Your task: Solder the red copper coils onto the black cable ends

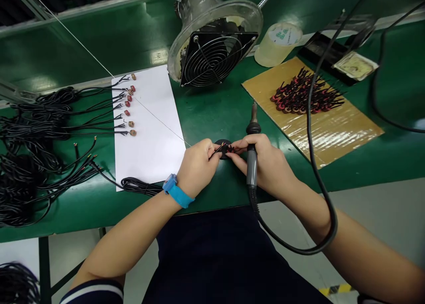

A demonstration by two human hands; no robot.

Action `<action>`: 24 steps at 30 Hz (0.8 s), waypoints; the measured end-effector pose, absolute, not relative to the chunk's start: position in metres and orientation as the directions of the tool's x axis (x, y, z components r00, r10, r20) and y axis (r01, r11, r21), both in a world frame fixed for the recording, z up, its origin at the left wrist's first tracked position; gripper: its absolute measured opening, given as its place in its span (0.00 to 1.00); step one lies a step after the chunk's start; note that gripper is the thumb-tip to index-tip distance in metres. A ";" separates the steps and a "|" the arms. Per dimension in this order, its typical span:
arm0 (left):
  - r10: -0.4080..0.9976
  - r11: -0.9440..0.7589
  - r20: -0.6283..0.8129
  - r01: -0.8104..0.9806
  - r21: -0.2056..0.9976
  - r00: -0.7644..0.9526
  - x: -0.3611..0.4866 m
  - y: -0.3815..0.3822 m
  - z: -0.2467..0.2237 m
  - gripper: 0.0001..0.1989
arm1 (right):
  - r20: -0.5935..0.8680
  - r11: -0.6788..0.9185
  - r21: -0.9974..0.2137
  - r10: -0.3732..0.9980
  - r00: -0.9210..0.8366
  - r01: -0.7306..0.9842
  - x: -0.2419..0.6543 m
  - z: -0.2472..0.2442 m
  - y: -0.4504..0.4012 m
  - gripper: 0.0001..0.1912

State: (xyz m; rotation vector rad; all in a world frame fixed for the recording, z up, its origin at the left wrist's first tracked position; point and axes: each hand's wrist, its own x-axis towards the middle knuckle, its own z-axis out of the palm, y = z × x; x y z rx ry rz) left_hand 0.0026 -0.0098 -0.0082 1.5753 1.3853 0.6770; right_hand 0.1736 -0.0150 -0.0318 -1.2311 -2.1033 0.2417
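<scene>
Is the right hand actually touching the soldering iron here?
Touching. In the head view, the right hand holds the soldering iron, with a finger wrapped across it below the tip.

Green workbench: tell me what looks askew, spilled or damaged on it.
The tan board lies askew, its edges slanting against the front edge of the workbench. At the left, black cables lie in an untidy-looking tangle. No spill or damage stands out.

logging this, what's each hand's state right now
Left hand: closed, pinching a black cable near its end.
Right hand: closed, holding the soldering iron and a small red-and-black part.
</scene>
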 end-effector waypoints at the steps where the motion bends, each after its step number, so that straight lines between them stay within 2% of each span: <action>1: 0.962 0.030 -0.153 0.474 0.880 0.224 0.002 -0.010 -0.008 0.19 | 0.449 0.543 -0.472 0.826 -0.340 0.694 0.175 -0.030 -0.015 0.15; 4: 0.965 0.007 -0.131 0.476 0.879 0.228 0.002 -0.011 -0.009 0.19 | 0.422 0.559 -0.488 0.824 -0.379 0.670 0.179 -0.025 -0.014 0.14; 10: 0.975 -0.136 0.039 0.445 0.885 0.219 0.001 -0.015 -0.010 0.21 | 0.325 0.477 -0.562 0.878 -0.351 0.675 0.184 -0.011 -0.018 0.12; 16: 0.962 -0.073 -0.026 0.347 0.935 0.271 0.000 -0.018 -0.005 0.22 | 0.263 0.360 -0.843 0.924 -0.277 0.401 0.189 0.004 -0.014 0.14; 20: 0.945 -0.009 -0.081 0.274 0.962 0.318 -0.001 -0.019 -0.001 0.21 | 0.239 0.371 -0.823 0.914 -0.329 0.431 0.197 0.017 -0.009 0.12; 24: 0.932 -0.020 -0.051 0.192 0.981 0.359 -0.003 -0.020 0.001 0.20 | 0.157 0.347 -0.783 0.913 -0.376 0.517 0.202 0.029 -0.006 0.08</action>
